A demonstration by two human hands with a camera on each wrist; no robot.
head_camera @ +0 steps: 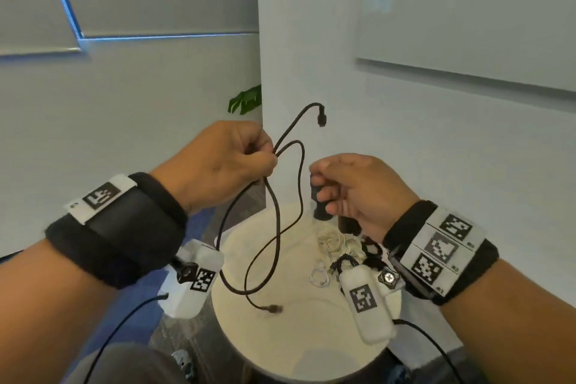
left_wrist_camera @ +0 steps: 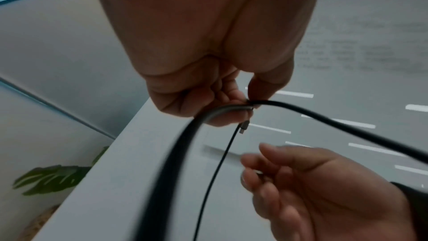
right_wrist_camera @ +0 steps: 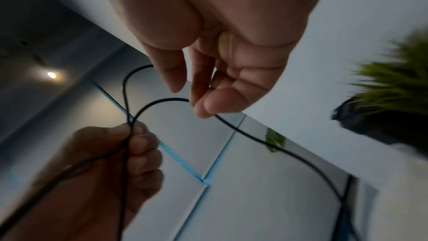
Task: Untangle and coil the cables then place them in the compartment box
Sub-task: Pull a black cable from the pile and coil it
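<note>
- Left hand [head_camera: 218,162] raised above the round table [head_camera: 299,337], thumb and fingers pinching the black cable [head_camera: 274,227].
- Right hand [head_camera: 358,193] beside it, above the same table, fingers loosely curled.

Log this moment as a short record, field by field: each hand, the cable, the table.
left hand: pinches the black cable where two strands meet
right hand: fingers curled, beside the cable loop; grip on it unclear
cable ends: one connector up in the air, the other low over the round table
table: white cables tangled in a pile
compartment box: not in view
</note>
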